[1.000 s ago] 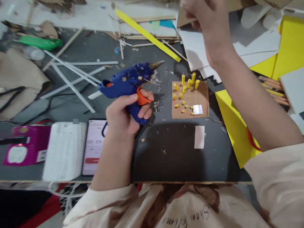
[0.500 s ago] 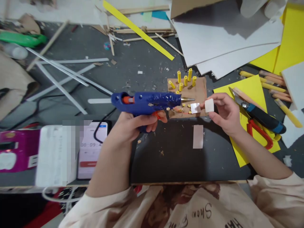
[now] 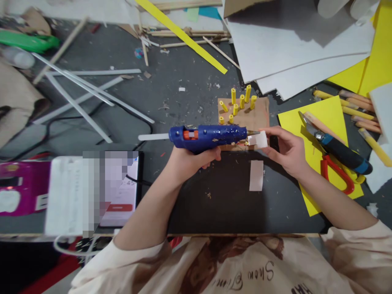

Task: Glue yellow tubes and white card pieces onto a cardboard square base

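Observation:
My left hand [image 3: 191, 161] is wrapped round the handle of a blue glue gun [image 3: 211, 138], its metal nozzle pointing right. A white glue stick [image 3: 153, 137] pokes out of the gun's back end. Between thumb and fingers, my right hand [image 3: 286, 149] pinches a small white paper piece [image 3: 261, 140], and the nozzle tip meets its upper edge. Under the gun lies a piece of brown cardboard [image 3: 260, 112] with several short yellow tubes [image 3: 242, 101] standing on it. The gun hides part of the cardboard. A pale paper rectangle [image 3: 256, 175] rests on the table nearer to me.
To the right, a utility knife [image 3: 346, 151] and red-handled scissors [image 3: 339, 179] lie on yellow paper [image 3: 312, 196]. White sheets [image 3: 294, 57] cover the back right. Several glue sticks [image 3: 82, 102] and a black cord [image 3: 55, 119] lie left, near a phone [image 3: 121, 216].
The glue gun has moved right and slightly down, bringing its nozzle from left of the white paper piece up to it. My right hand has shifted slightly left.

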Tool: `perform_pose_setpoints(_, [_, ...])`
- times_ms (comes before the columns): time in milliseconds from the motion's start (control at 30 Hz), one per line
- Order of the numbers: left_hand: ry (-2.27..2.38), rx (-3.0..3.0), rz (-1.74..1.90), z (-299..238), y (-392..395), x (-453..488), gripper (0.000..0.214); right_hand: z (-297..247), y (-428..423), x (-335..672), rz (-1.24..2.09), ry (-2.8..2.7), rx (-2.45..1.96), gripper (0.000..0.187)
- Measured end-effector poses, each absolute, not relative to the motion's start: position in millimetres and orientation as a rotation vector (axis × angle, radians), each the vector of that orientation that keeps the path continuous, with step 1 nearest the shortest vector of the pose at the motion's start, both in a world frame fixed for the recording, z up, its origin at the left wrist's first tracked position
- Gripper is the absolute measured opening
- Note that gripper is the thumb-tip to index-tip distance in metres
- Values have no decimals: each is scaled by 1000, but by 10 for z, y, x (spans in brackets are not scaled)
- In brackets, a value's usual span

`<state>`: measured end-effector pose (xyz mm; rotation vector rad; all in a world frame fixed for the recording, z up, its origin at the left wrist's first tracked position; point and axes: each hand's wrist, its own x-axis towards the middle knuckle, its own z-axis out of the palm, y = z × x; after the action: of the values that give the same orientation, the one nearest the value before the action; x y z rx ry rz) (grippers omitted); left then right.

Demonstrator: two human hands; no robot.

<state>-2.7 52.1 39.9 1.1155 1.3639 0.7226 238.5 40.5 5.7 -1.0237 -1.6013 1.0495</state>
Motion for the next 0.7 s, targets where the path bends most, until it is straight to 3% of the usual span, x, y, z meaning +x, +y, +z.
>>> perform_pose_setpoints(700, [1505,1152,690,400,530,18,18,24,408,2395,1058,-1614,-1062,32])
